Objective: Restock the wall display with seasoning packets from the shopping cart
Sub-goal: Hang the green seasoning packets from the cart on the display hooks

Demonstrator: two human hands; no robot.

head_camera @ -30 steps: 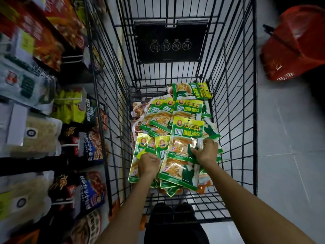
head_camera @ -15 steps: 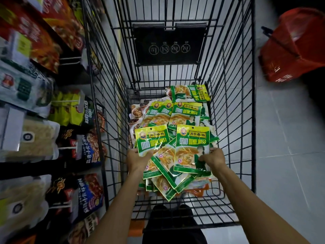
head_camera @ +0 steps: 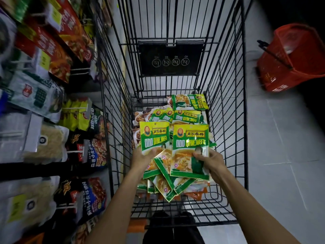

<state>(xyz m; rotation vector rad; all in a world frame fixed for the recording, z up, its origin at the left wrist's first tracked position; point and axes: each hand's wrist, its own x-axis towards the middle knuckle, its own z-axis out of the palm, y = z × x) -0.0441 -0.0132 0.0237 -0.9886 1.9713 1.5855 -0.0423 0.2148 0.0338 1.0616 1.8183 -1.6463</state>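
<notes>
Two seasoning packets (head_camera: 190, 148) face me at the top of a loose bundle, lifted just above the pile (head_camera: 186, 117) lying in the cart (head_camera: 230, 106). My left hand (head_camera: 140, 160) pinches the lower edge of the left one, thumb on its front. My right hand (head_camera: 212, 162) grips the lower right corner of the other, thumb across the print. Between and below the hands, several more packets hang fanned and crooked, and I cannot tell which fingers, if any, have hold of them.

That fan is my worry. The film looks slick, and I judge that on a swing toward the wall display (head_camera: 52, 134), out beyond the left hand, the lower packets may slide free and drop into the cart or onto the floor. The cart's wire side stands between the left hand and the pegs (head_camera: 75, 108), so a low carry could snag a corner. Crooked tops would also make the hang holes hard to line up.
</notes>
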